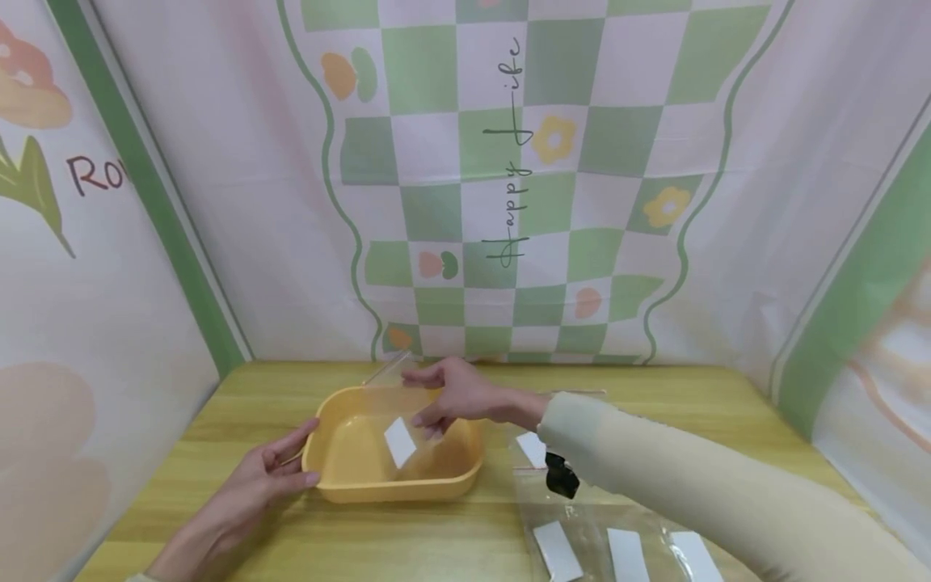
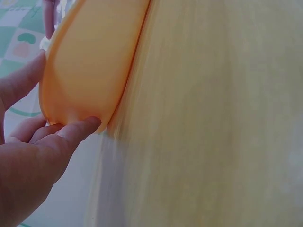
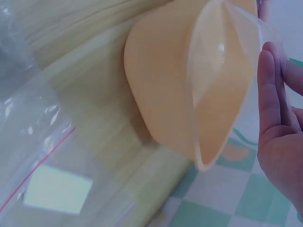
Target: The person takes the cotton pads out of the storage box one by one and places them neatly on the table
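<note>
A yellow plastic basin [image 1: 396, 491] stands on the wooden table, its open top facing up. My left hand [image 1: 254, 477] grips its left end, thumb near the front corner and fingers along the side; the left wrist view shows the fingertips [image 2: 92, 124] against the orange-looking wall. Over the basin, my right hand [image 1: 465, 392] pinches a clear plastic bag [image 1: 391, 370] that bears a white label [image 1: 400, 443]. The bag hangs into the basin's opening. In the right wrist view, the fingers [image 3: 268, 90] hold the thin clear plastic [image 3: 246, 29] beside the rim.
Several clear zip bags [image 1: 592, 509] with white labels lie on the table [image 1: 436, 550] at the front right, partly under the right sleeve [image 1: 655, 469]. One zip bag [image 3: 106, 182] shows a red seal line. A patterned cloth [image 1: 494, 202] hangs behind the table.
</note>
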Demonstrator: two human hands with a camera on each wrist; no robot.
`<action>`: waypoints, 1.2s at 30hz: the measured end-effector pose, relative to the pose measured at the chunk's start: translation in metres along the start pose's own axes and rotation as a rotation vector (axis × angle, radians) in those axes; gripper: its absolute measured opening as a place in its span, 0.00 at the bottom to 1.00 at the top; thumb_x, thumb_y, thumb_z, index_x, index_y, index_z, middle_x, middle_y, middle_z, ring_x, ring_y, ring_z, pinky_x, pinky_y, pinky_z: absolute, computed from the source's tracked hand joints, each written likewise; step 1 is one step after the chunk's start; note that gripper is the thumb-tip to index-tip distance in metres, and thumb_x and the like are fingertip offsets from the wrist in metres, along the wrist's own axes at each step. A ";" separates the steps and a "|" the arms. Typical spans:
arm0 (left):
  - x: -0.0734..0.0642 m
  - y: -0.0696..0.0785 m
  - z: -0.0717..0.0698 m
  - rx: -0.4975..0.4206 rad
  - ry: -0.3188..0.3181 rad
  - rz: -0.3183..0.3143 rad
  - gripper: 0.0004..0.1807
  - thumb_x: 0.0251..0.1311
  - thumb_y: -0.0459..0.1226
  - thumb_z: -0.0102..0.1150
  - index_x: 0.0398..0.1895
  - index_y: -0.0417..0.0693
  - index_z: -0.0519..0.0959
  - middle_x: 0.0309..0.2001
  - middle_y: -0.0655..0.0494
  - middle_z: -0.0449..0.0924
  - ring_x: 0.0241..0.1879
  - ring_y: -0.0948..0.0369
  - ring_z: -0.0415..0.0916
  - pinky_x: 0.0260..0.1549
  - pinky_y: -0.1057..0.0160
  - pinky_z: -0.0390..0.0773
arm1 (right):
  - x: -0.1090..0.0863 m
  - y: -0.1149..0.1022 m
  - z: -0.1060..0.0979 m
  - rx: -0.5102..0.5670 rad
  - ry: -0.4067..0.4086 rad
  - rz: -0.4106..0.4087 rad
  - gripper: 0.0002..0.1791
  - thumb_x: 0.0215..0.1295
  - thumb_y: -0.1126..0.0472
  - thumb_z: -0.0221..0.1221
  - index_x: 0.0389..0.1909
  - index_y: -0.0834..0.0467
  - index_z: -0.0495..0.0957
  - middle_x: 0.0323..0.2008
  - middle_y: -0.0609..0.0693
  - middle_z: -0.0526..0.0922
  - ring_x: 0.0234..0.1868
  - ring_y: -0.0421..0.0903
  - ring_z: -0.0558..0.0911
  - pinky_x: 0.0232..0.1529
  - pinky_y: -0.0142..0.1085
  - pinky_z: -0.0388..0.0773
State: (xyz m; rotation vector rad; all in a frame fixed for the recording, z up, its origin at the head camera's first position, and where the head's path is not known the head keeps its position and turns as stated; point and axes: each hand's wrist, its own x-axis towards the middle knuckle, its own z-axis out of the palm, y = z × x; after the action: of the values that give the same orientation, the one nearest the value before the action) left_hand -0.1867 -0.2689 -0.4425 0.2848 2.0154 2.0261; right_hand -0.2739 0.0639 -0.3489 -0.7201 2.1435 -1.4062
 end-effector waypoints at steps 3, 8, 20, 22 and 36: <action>0.000 0.000 0.000 0.003 0.004 0.004 0.51 0.65 0.28 0.68 0.83 0.36 0.45 0.82 0.35 0.39 0.77 0.36 0.51 0.64 0.65 0.73 | -0.011 -0.005 -0.011 -0.007 0.008 0.002 0.41 0.63 0.72 0.71 0.76 0.63 0.67 0.74 0.58 0.72 0.26 0.47 0.88 0.33 0.40 0.90; 0.000 0.000 0.000 0.013 -0.001 0.007 0.51 0.65 0.29 0.68 0.83 0.36 0.45 0.82 0.34 0.39 0.77 0.36 0.51 0.64 0.65 0.72 | -0.028 -0.007 -0.029 0.008 0.028 0.007 0.42 0.63 0.72 0.72 0.77 0.61 0.67 0.74 0.57 0.72 0.29 0.49 0.89 0.35 0.41 0.90; 0.001 -0.003 -0.001 0.029 -0.004 0.012 0.51 0.66 0.28 0.67 0.84 0.36 0.44 0.82 0.34 0.39 0.77 0.37 0.51 0.64 0.65 0.73 | -0.085 0.007 -0.080 -0.051 0.116 -0.006 0.44 0.62 0.68 0.73 0.78 0.61 0.65 0.74 0.62 0.72 0.31 0.49 0.88 0.37 0.42 0.90; 0.002 -0.003 -0.002 0.032 -0.004 0.012 0.51 0.66 0.28 0.67 0.84 0.36 0.44 0.82 0.35 0.39 0.77 0.37 0.52 0.64 0.65 0.73 | -0.098 0.010 -0.090 -0.039 0.129 -0.003 0.46 0.62 0.68 0.73 0.79 0.62 0.63 0.75 0.63 0.69 0.31 0.50 0.88 0.37 0.43 0.90; 0.001 -0.002 -0.001 0.017 -0.004 0.007 0.51 0.66 0.29 0.67 0.84 0.36 0.44 0.83 0.35 0.38 0.77 0.37 0.51 0.65 0.64 0.73 | -0.185 0.069 -0.156 0.001 0.234 0.076 0.49 0.67 0.66 0.69 0.83 0.64 0.52 0.79 0.64 0.57 0.33 0.49 0.87 0.40 0.46 0.90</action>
State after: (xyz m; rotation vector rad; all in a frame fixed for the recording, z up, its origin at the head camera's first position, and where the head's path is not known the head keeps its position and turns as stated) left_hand -0.1877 -0.2699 -0.4444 0.2993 2.0331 2.0117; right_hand -0.2464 0.3140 -0.3378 -0.4877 2.3191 -1.5145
